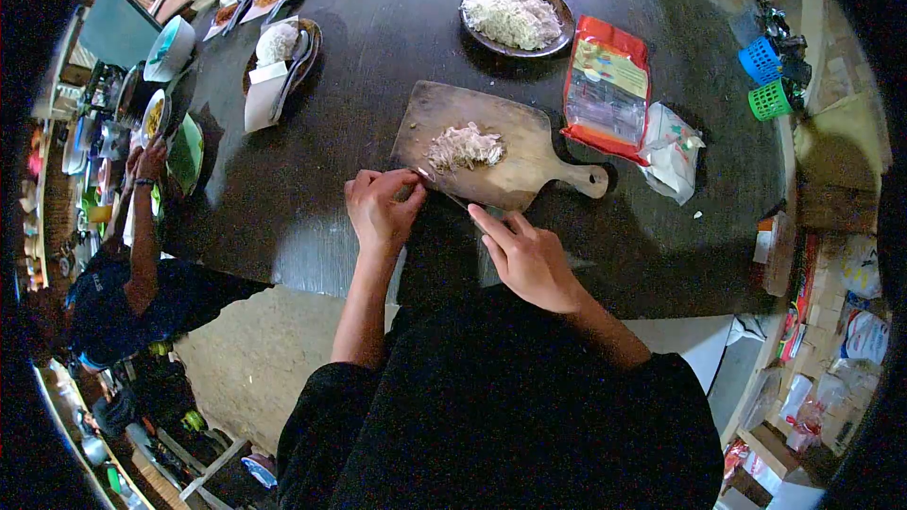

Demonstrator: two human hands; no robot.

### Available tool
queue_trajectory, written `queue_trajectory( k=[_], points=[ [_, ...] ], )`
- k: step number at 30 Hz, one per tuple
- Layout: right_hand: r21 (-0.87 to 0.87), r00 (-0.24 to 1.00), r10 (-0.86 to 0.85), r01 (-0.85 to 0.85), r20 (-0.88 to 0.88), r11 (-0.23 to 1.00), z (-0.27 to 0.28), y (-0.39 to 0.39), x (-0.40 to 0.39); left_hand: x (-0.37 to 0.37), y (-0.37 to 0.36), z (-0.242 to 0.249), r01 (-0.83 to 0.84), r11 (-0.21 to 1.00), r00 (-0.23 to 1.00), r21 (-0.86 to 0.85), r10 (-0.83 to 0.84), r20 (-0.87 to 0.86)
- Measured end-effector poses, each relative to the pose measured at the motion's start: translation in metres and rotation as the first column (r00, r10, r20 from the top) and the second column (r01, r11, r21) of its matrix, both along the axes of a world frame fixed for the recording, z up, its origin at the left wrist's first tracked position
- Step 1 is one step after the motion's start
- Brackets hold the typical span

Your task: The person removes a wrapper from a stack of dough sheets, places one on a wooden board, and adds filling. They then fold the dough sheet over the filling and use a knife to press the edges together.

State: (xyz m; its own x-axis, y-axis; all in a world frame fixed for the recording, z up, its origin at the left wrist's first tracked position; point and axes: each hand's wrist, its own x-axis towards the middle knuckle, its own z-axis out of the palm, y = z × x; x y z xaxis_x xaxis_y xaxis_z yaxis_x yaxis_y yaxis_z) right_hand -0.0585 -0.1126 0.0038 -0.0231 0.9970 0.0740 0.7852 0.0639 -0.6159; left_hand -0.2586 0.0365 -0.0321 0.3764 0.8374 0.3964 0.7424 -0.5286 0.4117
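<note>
A heap of pale, shredded, meat-like food (468, 146) is seen on a light-brown wooden paddle board (430, 109), which is set on a dark wooden table (378, 47). The shreds are judged light, soft, moist and slightly slippery, easily torn or scattered; they are best taken in a loose pinch from the side. The board is judged stiff and moderately heavy, best gripped by its holed handle. At its near edge, a small pale strip (424, 174) appears to be pinched between thumb and fingertips of the left hand (378, 212). A thin, straight, knife-like tool (458, 200) appears to be gripped in the right hand (534, 260), though its handle is mostly hidden. Print is carried by the red-edged, clear-windowed plastic packet (605, 85) beyond the board's handle, but no brand or wording can be made out; nor can any be read on the crumpled white wrapper (673, 151) beside it
</note>
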Motion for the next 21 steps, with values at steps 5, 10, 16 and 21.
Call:
queue_trajectory(
  k=[5,10,16,21],
  points=[
    [-0.022,0.999,0.000,0.001,0.041,1.000,-0.002,0.004,-0.005,0.001,0.000,-0.001,0.001,1.000,0.998,0.012,-0.001,0.065],
    [-0.004,0.995,-0.018,0.018,0.097,1.000,-0.005,0.011,-0.010,0.000,0.000,0.000,-0.014,1.000,0.999,-0.003,0.014,0.029],
    [0.009,0.996,-0.056,0.056,0.076,0.998,-0.011,0.014,-0.010,-0.001,-0.001,0.003,0.005,1.000,0.999,0.005,-0.006,0.053],
    [0.152,0.996,-0.079,0.085,-0.048,0.985,-0.007,0.011,0.003,-0.005,0.011,0.007,0.092,0.996,0.994,-0.020,-0.091,0.053]
  ],
)
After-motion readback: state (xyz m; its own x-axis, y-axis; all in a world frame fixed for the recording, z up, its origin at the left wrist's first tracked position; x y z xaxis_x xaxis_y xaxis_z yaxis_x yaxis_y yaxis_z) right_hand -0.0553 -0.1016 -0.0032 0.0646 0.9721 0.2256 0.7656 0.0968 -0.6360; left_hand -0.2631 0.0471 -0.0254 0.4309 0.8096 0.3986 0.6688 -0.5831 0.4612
